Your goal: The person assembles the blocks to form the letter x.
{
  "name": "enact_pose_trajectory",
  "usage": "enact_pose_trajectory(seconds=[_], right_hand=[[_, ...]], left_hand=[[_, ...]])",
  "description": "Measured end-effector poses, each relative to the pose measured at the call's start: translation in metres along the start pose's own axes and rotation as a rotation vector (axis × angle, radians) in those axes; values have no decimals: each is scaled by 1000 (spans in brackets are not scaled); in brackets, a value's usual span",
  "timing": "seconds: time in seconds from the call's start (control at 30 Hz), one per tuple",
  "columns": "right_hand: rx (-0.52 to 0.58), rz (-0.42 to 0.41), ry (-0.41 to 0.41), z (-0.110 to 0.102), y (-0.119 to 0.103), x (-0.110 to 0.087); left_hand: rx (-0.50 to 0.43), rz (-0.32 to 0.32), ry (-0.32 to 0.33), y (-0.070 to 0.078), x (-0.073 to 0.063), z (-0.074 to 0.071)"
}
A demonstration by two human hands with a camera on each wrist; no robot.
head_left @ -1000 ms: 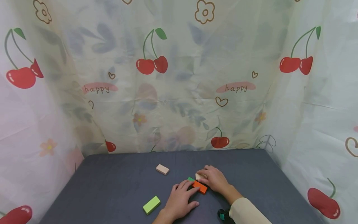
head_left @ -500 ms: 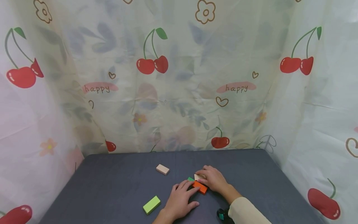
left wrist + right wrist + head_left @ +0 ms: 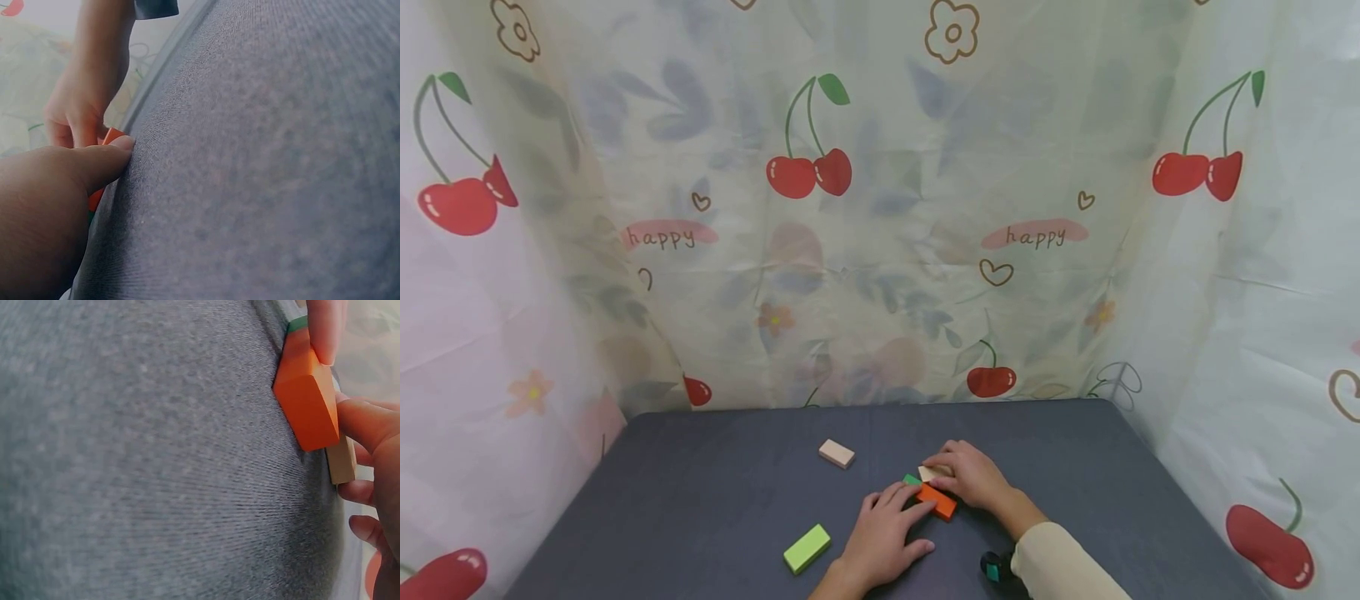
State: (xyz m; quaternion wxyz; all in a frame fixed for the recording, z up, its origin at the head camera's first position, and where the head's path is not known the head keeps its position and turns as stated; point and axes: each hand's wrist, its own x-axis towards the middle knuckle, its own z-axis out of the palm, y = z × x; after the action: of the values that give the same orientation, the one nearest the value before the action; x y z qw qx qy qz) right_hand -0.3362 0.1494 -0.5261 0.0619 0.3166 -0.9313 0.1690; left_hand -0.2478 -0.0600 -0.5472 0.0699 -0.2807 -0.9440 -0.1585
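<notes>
My left hand (image 3: 886, 533) rests its nearly straight fingers on an orange block (image 3: 944, 507) and a green block (image 3: 912, 479) that lie end to end. Its thumb is spread away toward the table. In the right wrist view, a left fingertip presses the top of the orange block (image 3: 303, 403). Just beyond these two, my right hand (image 3: 976, 479) pinches a pale wooden block (image 3: 927, 473) between thumb and fingers. The wooden block (image 3: 341, 464) lies along the far side of the orange one; whether they touch is hard to tell. Fingers cover parts of all three blocks.
Another pale wooden block (image 3: 837, 454) lies farther back to the left. A lime-green block (image 3: 807, 549) lies left of my left hand. A small black object (image 3: 994, 568) sits by the right sleeve. Printed curtains (image 3: 850, 275) surround the dark tabletop (image 3: 715, 483).
My right hand has slid the pale wooden block slightly left and nearer, along the orange and green blocks. The left hand has stayed in place.
</notes>
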Motion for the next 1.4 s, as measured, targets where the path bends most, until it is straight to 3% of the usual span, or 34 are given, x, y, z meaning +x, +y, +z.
enact_pose_trajectory(seconds=[0.4,0.6,1.1,1.4], right_hand=[[158,59,55,4,1,1],[231,32,103,8,-2,3],[309,99,108,14,-6,12],[346,82,133,17,-7,14]], left_hand=[[-2,0,-3,0,0,0],[9,16,8,-2,1,2],[4,29,12,-3,2,3],[12,37,30,-4,1,5]])
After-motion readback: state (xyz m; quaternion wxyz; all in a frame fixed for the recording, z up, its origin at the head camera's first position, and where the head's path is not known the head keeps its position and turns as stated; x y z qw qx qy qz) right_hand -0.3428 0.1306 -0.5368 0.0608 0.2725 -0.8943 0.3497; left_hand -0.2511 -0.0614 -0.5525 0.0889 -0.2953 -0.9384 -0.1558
